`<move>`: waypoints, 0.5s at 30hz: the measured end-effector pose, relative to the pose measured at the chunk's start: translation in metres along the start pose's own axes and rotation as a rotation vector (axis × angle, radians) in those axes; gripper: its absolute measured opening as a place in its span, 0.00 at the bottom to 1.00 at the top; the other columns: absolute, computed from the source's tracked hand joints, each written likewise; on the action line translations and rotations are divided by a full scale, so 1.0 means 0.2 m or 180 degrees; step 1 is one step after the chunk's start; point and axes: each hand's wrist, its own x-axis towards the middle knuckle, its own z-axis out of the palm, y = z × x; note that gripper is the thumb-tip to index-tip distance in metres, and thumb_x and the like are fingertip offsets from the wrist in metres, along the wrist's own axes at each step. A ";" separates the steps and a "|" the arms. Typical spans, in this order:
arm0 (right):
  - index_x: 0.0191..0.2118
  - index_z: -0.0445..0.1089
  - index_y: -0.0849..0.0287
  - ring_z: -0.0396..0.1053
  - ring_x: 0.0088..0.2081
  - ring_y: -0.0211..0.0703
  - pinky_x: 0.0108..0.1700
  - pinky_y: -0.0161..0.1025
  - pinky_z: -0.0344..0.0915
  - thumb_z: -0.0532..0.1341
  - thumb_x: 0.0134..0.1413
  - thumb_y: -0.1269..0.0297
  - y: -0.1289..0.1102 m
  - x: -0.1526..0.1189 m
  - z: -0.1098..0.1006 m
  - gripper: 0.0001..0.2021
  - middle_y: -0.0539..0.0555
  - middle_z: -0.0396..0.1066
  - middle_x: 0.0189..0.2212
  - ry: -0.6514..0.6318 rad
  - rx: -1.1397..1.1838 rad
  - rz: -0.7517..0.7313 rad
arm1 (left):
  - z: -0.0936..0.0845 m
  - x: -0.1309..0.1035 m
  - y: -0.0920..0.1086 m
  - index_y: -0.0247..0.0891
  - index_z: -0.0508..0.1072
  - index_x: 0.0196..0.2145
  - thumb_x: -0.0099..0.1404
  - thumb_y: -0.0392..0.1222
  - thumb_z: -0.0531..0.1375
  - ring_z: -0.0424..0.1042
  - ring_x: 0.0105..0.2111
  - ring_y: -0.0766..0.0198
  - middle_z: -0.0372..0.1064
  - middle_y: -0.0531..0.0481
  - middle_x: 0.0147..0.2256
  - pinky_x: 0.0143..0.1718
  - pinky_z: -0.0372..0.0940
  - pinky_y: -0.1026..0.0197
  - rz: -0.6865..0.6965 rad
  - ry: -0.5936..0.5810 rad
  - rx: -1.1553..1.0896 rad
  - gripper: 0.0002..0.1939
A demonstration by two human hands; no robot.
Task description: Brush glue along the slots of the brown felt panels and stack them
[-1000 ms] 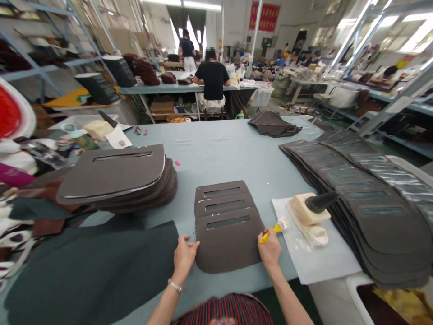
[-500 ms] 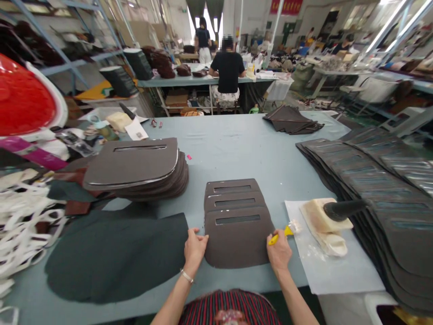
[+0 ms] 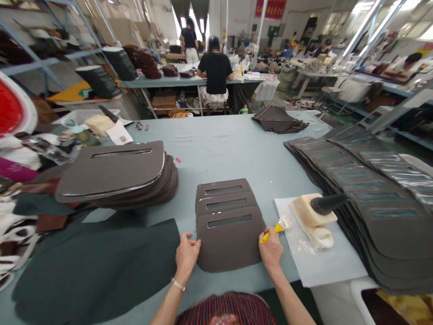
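Only the view has swung, slightly to the right, since half a second ago; the table (image 3: 216, 146) and everything on it keep their places. Three slotted panels (image 3: 230, 244) lie overlapped at its near middle. The left hand (image 3: 187, 254) has its thumb at the nearest panel's left edge; I cannot tell whether it pinches. The right hand (image 3: 271, 249) clasps a yellow brush (image 3: 278, 227) by the right edge. A far red banner (image 3: 270, 8) bears yellow characters, unreadably blurred; a white card (image 3: 119, 133), far left, shows a small illegible dark print.

pale wall (image 3: 241, 18) | red banner (image 3: 276, 8) | dark curtains (image 3: 202, 13) | blue shelving (image 3: 16, 69)
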 end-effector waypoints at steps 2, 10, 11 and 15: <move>0.36 0.64 0.58 0.57 0.26 0.35 0.28 0.32 0.46 0.57 0.55 0.65 0.00 0.00 0.00 0.03 0.49 0.60 0.28 -0.0029 -0.0006 0.0011 | 0.00 -0.01 0.01 0.41 0.58 0.47 0.60 0.47 0.56 0.74 0.36 0.57 0.74 0.51 0.33 0.34 0.61 0.60 0.0031 0.0002 0.0050 0.19; 0.39 0.65 0.59 0.59 0.36 0.47 0.31 0.36 0.50 0.57 0.54 0.65 -0.01 0.01 -0.05 0.07 0.55 0.59 0.31 0.0112 -0.0476 -0.0353 | 0.03 -0.03 -0.01 0.39 0.60 0.44 0.61 0.46 0.53 0.70 0.42 0.55 0.66 0.42 0.44 0.38 0.63 0.58 0.0359 0.0272 0.0307 0.14; 0.39 0.65 0.59 0.59 0.37 0.48 0.32 0.36 0.51 0.57 0.54 0.65 0.00 0.02 -0.05 0.07 0.55 0.59 0.30 0.0163 -0.0481 -0.0418 | 0.02 -0.02 -0.02 0.38 0.60 0.43 0.62 0.45 0.53 0.70 0.42 0.57 0.66 0.43 0.43 0.39 0.63 0.58 0.0376 0.0259 0.0289 0.13; 0.39 0.64 0.60 0.58 0.36 0.48 0.36 0.39 0.53 0.55 0.55 0.67 0.01 0.11 -0.04 0.06 0.55 0.58 0.29 0.0341 -0.0268 -0.0675 | -0.01 0.07 -0.01 0.36 0.61 0.44 0.63 0.46 0.52 0.70 0.42 0.58 0.66 0.42 0.42 0.40 0.64 0.59 0.0324 0.0310 0.0227 0.14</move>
